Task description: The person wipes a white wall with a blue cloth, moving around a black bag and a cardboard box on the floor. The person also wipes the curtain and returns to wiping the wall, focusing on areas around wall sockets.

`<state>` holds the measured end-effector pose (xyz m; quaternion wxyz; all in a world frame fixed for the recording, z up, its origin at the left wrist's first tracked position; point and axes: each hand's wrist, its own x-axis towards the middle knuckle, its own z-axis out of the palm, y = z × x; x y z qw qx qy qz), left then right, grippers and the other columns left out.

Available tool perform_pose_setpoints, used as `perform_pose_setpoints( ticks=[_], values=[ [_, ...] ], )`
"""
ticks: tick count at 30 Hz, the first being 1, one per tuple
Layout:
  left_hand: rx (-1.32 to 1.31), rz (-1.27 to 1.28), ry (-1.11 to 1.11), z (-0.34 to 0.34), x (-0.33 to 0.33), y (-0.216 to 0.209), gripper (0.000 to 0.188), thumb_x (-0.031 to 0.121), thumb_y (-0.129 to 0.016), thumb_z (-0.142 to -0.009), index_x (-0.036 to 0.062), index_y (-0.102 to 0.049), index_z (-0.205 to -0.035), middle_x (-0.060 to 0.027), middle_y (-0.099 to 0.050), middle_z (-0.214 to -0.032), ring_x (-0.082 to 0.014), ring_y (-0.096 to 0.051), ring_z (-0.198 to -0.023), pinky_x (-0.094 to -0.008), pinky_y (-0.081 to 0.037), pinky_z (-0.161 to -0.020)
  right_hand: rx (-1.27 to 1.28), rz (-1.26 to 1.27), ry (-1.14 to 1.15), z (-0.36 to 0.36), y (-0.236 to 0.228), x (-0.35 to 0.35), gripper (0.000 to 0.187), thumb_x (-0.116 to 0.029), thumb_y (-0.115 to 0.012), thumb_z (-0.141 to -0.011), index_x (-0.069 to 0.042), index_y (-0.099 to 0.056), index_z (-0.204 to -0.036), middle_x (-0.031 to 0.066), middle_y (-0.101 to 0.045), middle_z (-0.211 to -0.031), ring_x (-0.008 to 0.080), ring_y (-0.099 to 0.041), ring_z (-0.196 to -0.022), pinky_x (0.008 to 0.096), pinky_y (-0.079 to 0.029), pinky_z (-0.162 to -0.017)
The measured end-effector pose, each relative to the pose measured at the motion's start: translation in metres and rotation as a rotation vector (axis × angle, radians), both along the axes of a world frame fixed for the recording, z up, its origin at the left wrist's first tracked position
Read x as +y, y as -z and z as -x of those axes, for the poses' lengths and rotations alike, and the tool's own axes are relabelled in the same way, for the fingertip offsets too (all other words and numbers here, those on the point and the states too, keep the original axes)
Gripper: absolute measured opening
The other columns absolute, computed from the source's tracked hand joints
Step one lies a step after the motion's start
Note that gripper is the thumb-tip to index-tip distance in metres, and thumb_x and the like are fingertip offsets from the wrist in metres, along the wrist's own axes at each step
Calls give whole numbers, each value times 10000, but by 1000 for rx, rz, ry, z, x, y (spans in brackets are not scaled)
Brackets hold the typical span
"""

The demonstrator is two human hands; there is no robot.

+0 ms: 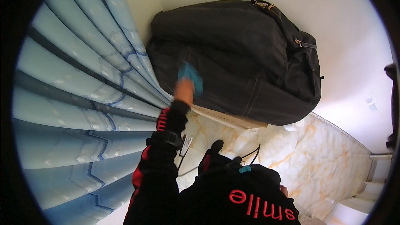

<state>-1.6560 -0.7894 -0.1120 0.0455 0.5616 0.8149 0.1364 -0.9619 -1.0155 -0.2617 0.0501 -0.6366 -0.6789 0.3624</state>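
My left hand (pixel 184 91), blurred by motion, reaches forward with a blue cloth (pixel 193 77) in its grip. The cloth rests against the near left side of a large black fabric bag (pixel 233 52), which has zips and a carrying strap along its right end. Only a sliver of my right hand (pixel 284 190) shows beside my body at the lower right; its fingers are hidden by my sleeve and jacket.
Long blue curtains (pixel 75 83) hang close along my left arm. Under the bag stands a cardboard box (pixel 227 118). A white power strip (pixel 186 145) with a cable lies on the marbled floor (pixel 308 154). Pale walls (pixel 341 37) rise behind the bag.
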Motion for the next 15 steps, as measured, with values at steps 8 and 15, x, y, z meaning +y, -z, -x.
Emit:
perform_pose_setpoints(
  ticks=[8,15],
  values=[
    [-435,20,-16,23,-107,57,237,30,-637,-715,64,-661,-948,-170,-652,-993,-362,-606,-975,-447,-468,-909,-126,141,36,11,16,-4,248,-234,-525,-937,-28,-662,-921,174,-655,-773,324,-630,-705,417,-473,-620],
    [68,-1055,49,65,-4,-89,258,-60,-592,-731,31,-578,-973,-172,-599,-1098,-367,-557,-1062,-427,-441,-922,-207,225,34,47,-53,40,256,-224,-552,-920,-13,-682,-983,189,-691,-847,330,-665,-768,399,-506,-671]
  ],
)
